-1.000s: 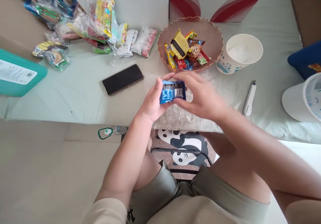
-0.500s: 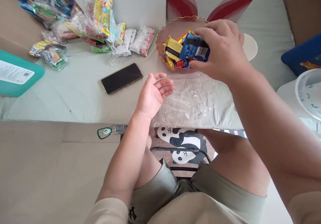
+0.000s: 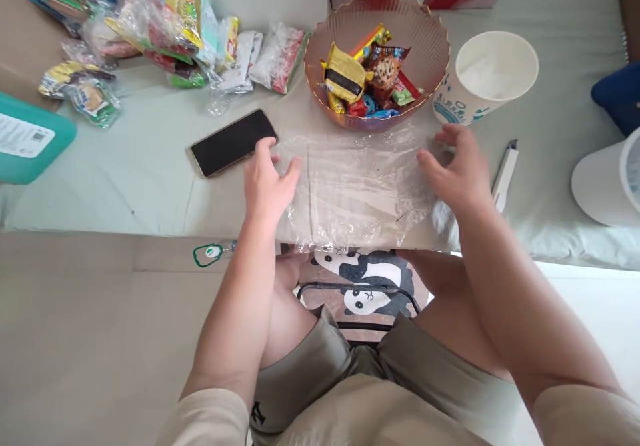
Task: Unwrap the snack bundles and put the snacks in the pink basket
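Observation:
A clear plastic sheet or bag (image 3: 363,189) lies flat and crinkled on the pale cloth in front of me. At its left side hovers my left hand (image 3: 270,179), fingers apart and holding nothing, beside a dark phone (image 3: 234,143). My right hand (image 3: 459,173), slightly blurred, is over the plastic's right edge, also with fingers spread and nothing in it. Beyond the plastic stands a pinkish scalloped bowl (image 3: 425,53) with several wrapped snacks; a yellow packet (image 3: 345,76) and a brown cookie packet (image 3: 387,69) lie on top.
Right of the bowl is a paper cup (image 3: 487,79) with whitish material inside. A white utility knife (image 3: 505,176) lies near my right hand. Packaged snacks (image 3: 165,26) are heaped at the back left, by a teal container (image 3: 35,139). A white bin (image 3: 607,183) stands far right.
My right hand has let go of the blue packet at the bowl and come back to the plastic's right side. My left hand has shifted left and turned palm down. The view has tilted down.

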Demonstrator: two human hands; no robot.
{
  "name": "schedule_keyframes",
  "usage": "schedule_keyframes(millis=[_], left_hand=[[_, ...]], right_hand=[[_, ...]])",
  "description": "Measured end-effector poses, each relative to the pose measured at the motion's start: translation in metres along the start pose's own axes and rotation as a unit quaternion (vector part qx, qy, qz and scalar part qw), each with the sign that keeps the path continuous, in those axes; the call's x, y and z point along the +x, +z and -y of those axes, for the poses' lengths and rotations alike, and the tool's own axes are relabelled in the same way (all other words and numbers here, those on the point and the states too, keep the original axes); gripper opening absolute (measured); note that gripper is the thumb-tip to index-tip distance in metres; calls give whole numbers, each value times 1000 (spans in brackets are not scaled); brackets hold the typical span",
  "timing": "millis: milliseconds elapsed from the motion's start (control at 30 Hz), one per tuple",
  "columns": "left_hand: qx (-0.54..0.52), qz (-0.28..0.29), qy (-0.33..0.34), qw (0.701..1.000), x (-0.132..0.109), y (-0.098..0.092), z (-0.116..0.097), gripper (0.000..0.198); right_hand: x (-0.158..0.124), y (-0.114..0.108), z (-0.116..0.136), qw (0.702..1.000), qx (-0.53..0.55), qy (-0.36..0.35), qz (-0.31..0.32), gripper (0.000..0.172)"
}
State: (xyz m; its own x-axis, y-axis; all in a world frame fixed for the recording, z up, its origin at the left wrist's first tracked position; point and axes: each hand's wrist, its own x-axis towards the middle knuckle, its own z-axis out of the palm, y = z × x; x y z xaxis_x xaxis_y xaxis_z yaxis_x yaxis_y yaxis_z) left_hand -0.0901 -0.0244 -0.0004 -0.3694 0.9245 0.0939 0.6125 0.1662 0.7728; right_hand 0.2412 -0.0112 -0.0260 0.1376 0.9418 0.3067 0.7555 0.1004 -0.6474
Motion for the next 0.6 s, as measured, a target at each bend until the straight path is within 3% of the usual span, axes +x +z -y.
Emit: schedule_keyframes(millis=[100, 233, 333, 433, 500, 600], left_hand=[[-44, 30, 13, 998, 0, 7, 2, 43], [-157, 56, -5, 986, 2, 9, -2, 35], [-183, 68, -35, 980, 2, 8, -7, 41], [-196, 85, -50, 976, 1, 8, -9, 51], [-206, 94, -52, 973, 0, 10, -11, 56], [-238, 89, -47, 966, -1, 13, -13, 61]], right_hand=[[16, 12, 0, 1000, -15, -11, -4, 52], [21, 15, 8, 997, 80, 4, 6, 34], [17, 9, 12, 980, 185, 68, -9, 24], [10, 5, 13, 944, 275, 183, -2, 18], [5, 5, 14, 926, 296, 235, 13, 19], [2, 6, 11, 936, 278, 209, 43, 36]])
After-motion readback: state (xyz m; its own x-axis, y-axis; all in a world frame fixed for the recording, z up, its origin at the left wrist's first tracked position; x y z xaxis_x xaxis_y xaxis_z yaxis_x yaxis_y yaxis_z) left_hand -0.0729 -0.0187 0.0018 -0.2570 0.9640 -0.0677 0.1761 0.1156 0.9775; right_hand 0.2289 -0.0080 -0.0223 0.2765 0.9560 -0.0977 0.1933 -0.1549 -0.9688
